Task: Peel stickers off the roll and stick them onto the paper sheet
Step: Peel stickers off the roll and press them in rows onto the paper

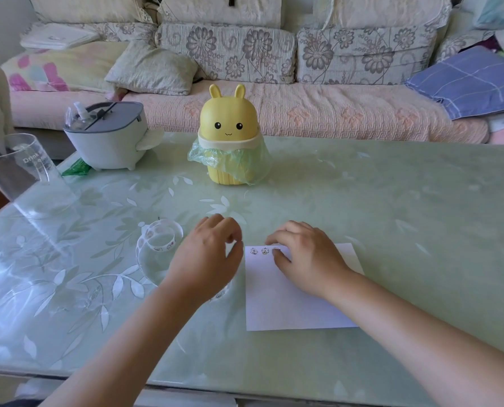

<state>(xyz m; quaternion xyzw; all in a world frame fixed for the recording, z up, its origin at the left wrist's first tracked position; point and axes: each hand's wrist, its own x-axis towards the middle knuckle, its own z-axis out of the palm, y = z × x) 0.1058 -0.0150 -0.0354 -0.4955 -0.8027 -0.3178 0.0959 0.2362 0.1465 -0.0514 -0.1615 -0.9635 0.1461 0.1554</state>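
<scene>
Three small cartoon stickers (265, 251) sat in a row along the top left edge of your one white paper sheet (286, 306). The third lay half under your right grip (308, 255), whose relaxed fingers (280, 235) rested on it. One clear sticker roll (160, 239) stood on the tabletop (362, 201) just left of your left grip (209, 255). That grip was curled beside the sheet's corner, and I could not tell whether it pinched anything.

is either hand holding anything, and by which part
The right hand grips nothing; its fingers press the paper sheet near its top edge. Whether the left hand pinches anything cannot be told.
</scene>
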